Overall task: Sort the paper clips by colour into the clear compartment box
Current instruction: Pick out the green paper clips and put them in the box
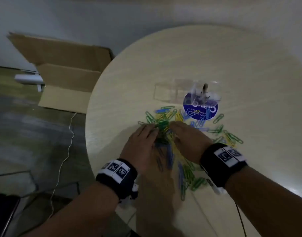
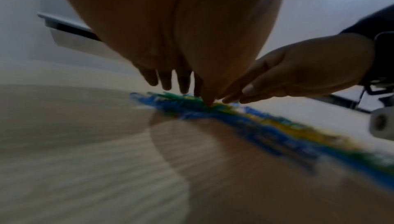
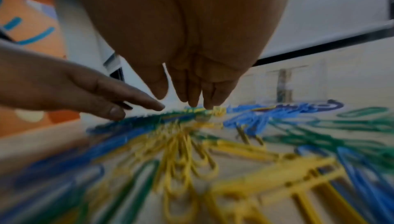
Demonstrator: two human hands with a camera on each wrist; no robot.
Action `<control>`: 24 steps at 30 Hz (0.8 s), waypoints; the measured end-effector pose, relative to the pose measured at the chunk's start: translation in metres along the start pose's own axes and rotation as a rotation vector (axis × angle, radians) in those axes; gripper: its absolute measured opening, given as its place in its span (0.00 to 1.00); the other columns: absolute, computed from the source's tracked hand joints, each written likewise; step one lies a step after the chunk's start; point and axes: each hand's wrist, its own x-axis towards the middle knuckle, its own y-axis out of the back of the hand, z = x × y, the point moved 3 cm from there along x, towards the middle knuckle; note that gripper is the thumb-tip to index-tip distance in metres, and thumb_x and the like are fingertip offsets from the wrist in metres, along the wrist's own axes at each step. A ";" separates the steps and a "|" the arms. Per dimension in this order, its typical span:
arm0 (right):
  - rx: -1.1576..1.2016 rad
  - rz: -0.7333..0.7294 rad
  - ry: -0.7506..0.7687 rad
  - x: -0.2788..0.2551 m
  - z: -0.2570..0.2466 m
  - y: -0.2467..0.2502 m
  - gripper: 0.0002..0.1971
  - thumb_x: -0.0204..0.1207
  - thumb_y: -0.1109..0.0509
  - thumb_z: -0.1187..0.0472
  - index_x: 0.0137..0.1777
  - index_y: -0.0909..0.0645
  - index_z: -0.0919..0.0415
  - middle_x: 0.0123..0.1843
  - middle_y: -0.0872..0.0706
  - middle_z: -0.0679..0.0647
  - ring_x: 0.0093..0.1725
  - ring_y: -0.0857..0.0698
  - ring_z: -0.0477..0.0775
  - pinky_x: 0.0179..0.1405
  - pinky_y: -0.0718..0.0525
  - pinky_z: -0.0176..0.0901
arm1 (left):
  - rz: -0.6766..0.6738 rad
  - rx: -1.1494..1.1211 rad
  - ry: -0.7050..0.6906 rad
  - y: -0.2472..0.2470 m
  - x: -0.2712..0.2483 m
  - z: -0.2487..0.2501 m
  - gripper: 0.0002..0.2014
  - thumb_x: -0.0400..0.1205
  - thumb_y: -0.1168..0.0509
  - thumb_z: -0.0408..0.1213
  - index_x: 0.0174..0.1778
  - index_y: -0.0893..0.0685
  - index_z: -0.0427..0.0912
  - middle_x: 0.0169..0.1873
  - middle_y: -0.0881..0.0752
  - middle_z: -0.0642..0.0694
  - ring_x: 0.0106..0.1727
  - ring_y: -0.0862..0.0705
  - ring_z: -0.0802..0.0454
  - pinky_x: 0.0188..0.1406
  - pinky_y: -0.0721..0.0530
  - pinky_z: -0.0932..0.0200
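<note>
A carton [image 1: 64,72] is seen on the floor at 10 o'clock from the round tabletop [image 1: 164,53]. The left hand [image 1: 143,144] is laid palm down on the clips [image 1: 165,132], its fingers [image 2: 165,80] straight and slightly spread, the tips touching the green, blue and yellow heap. The clips are strewn over the tabletop's near half, from the hands out to 3 o'clock and down toward 6 o'clock. The right hand [image 1: 189,139] is set just beside the left, its fingers [image 3: 193,91] straight and held close together, their tips on the heap; whether any clip is pinched cannot be told. The clear box [image 1: 165,93] stands at 12 o'clock from the heap, beside a blue sticker [image 1: 200,107], with no sorted clips discernible in it.
</note>
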 end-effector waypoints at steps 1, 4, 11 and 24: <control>-0.089 -0.023 0.041 0.005 0.001 -0.006 0.31 0.85 0.43 0.49 0.84 0.50 0.54 0.87 0.50 0.54 0.85 0.52 0.57 0.83 0.46 0.54 | -0.038 0.036 0.015 -0.003 0.003 -0.004 0.26 0.88 0.45 0.39 0.83 0.40 0.48 0.84 0.41 0.45 0.84 0.45 0.40 0.79 0.36 0.41; -0.325 -0.026 0.128 -0.001 0.011 -0.020 0.42 0.72 0.42 0.28 0.82 0.53 0.39 0.87 0.59 0.55 0.84 0.60 0.64 0.81 0.53 0.65 | -0.081 0.074 0.045 -0.006 0.003 -0.015 0.28 0.86 0.43 0.49 0.82 0.43 0.62 0.86 0.52 0.44 0.85 0.57 0.38 0.82 0.47 0.37; -0.213 -0.054 -0.002 -0.047 0.059 -0.008 0.41 0.53 0.56 0.11 0.71 0.52 0.15 0.85 0.66 0.44 0.81 0.74 0.60 0.80 0.61 0.70 | -0.167 -0.077 -0.002 -0.011 -0.014 -0.009 0.24 0.83 0.42 0.61 0.75 0.39 0.79 0.86 0.60 0.49 0.84 0.68 0.41 0.82 0.63 0.40; 0.045 0.469 0.034 0.005 0.066 0.035 0.10 0.73 0.28 0.63 0.53 0.12 0.59 0.50 0.11 0.58 0.50 0.17 0.65 0.54 0.21 0.54 | 0.161 -0.046 -0.141 0.033 0.095 -0.021 0.27 0.73 0.38 0.20 0.66 0.15 0.46 0.57 0.13 0.44 0.53 0.23 0.36 0.49 0.19 0.44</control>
